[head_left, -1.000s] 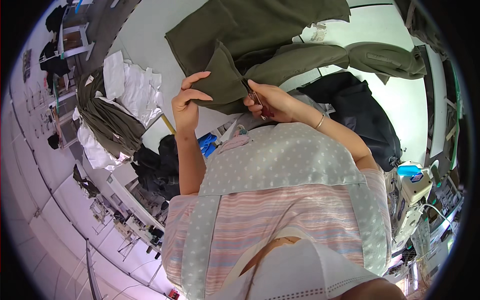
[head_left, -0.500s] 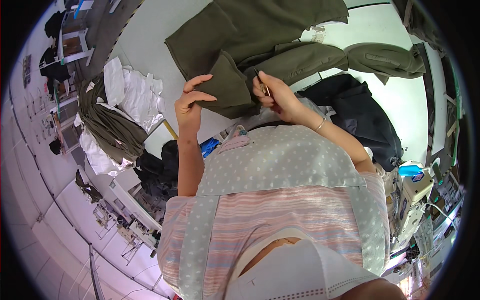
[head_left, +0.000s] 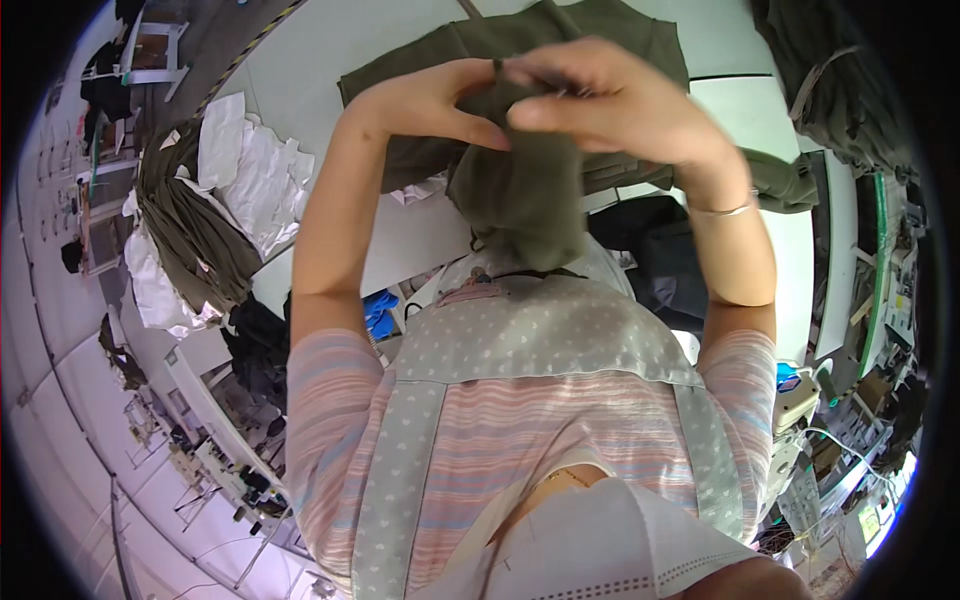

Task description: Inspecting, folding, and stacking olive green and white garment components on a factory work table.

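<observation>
Olive-green fabric panel (head_left: 525, 205) hangs beneath both hands, ahead of the spotted apron (head_left: 530, 335). Left hand (head_left: 435, 103) grips its upper part between thumb and fingers; right hand (head_left: 625, 105), blurred, clasps a small dark tool (head_left: 568, 88); its fabric contact cannot be determined.

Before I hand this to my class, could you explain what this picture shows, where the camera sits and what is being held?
No robot: these are a bare human left hand and right hand. A wide camera worn on the head looks down, so straight edges bend near the rim. Olive fabric lies on a pale table, with black cloth to the right. More olive cloth hangs at the hands; blur hides their exact grip. Something dark in the right hand is too blurred to name.
</observation>
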A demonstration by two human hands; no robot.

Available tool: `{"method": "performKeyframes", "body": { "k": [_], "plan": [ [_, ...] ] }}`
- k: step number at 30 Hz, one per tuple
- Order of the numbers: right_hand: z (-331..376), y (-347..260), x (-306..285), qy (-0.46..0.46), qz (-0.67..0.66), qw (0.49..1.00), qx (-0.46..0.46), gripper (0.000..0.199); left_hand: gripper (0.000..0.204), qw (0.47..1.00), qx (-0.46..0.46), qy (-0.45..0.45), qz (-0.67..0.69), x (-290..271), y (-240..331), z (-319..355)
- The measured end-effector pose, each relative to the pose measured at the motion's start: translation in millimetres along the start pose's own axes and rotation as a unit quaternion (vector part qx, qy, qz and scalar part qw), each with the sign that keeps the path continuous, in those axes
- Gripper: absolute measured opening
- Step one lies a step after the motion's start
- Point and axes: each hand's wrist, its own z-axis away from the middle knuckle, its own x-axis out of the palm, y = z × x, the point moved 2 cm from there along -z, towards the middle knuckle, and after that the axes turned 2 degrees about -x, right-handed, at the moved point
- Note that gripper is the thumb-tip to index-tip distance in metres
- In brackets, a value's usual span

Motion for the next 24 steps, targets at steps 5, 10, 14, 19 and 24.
{"method": "performKeyframes", "body": {
  "k": [5, 10, 14, 19, 24],
  "plan": [
    [54, -60, -97, 0.174, 0.211, 0.961, -0.041, 0.021, 0.047, 0.966, -0.143, 0.136, -0.166, -25, -4, 16],
    [98, -26, -151, 0.173, 0.396, 0.895, 0.107, 0.031, 0.023, 0.846, 0.044, 0.49, -0.204, -71, 13, 115],
    [107, 2, -166, 0.277, 0.602, 0.736, 0.136, 0.034, 0.028, 0.746, -0.055, 0.612, -0.256, -64, 15, 190],
    [135, 12, -176, 0.394, 0.46, 0.792, 0.078, 0.021, 0.025, 0.72, -0.09, 0.676, -0.13, -17, -3, 235],
    [146, 14, -190, 0.459, 0.281, 0.843, -0.006, 0.016, 0.016, 0.73, 0.033, 0.674, 0.109, -7, -38, 248]
  ]
}}
